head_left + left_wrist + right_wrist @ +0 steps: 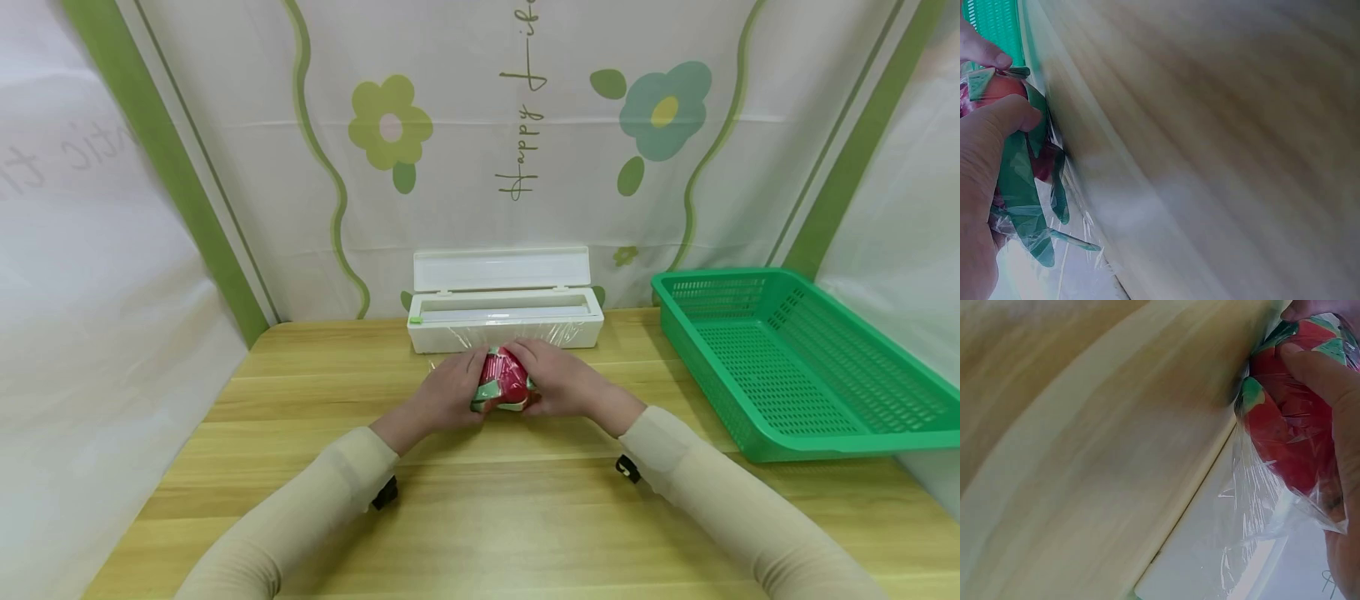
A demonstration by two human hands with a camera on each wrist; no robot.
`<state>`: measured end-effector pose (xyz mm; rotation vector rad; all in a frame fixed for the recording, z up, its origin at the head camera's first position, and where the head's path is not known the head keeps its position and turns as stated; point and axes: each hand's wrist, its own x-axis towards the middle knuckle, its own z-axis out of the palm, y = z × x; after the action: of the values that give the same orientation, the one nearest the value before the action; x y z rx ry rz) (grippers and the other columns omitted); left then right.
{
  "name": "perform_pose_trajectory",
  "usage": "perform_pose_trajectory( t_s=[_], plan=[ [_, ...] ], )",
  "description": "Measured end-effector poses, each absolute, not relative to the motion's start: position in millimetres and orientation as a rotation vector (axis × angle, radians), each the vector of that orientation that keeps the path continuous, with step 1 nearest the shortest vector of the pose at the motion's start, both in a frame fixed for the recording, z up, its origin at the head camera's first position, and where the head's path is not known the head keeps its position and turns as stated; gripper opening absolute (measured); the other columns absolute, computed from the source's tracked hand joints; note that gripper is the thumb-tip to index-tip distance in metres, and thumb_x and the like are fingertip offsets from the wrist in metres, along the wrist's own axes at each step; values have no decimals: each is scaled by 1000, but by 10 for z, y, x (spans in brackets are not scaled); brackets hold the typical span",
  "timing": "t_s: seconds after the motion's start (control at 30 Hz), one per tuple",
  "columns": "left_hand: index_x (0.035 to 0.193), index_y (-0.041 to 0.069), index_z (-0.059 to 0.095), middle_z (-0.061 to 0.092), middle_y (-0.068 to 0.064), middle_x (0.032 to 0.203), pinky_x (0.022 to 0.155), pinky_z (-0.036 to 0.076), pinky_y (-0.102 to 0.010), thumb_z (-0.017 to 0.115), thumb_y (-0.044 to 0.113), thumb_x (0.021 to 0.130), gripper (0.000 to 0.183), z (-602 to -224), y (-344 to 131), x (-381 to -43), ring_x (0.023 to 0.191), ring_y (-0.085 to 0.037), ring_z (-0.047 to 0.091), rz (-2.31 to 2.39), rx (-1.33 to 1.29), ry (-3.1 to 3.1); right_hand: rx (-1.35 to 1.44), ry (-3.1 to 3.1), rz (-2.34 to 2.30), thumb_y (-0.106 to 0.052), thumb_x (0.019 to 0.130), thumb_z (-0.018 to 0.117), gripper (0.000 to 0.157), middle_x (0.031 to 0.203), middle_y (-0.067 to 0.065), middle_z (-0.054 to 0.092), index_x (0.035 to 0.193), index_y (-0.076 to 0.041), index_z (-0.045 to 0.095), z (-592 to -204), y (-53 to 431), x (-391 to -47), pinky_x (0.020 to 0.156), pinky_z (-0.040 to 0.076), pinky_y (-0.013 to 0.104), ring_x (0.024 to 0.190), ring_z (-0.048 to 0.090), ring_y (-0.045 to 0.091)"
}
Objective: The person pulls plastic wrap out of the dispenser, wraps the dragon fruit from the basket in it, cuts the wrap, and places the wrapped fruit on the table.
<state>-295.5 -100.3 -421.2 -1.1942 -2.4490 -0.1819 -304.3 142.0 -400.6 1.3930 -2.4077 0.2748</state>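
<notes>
The left hand (450, 392) at nine o'clock and right hand (558, 379) at three curl snugly around a red-and-green bundle (506, 382) in clear plastic film (1250, 487) over the wooden table (480, 517). From it, an open white rectangular box (506, 336) stands at twelve, a green plastic mesh basket (840, 442) at three.

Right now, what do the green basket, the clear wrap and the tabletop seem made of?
Green basket: probably molded plastic, slightly glossy, with evenly perforated walls.
Clear wrap: apparently thin plastic film, shiny, transparent, creased.
Tabletop: satin, showing wood grain; solid wood or laminate unclear.
</notes>
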Motion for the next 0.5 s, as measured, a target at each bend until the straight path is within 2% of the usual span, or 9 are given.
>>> perform_pose_trajectory(
  t_s=[0.23,0.5],
  plan=[
    [142,-13,31,50,-23,132,101,44,-39,82,34,71,99,-4233,-1015,-2950,115,-31,55,-219,-1216,-2478,1403,-2347,294,-36,59,90,99,126,19,54,134,7,42,-4032,1429,-3061,100,45,39,116,53,30],
    [145,-11,28,50,-23,134,99,45,-40,81,33,73,100,-4159,-1053,-2904,114,-31,55,-280,-1207,-2511,1388,-2432,438,-38,60,89,97,122,12,56,135,1,41,-3973,1442,-3071,95,47,35,111,54,21]
  ],
)
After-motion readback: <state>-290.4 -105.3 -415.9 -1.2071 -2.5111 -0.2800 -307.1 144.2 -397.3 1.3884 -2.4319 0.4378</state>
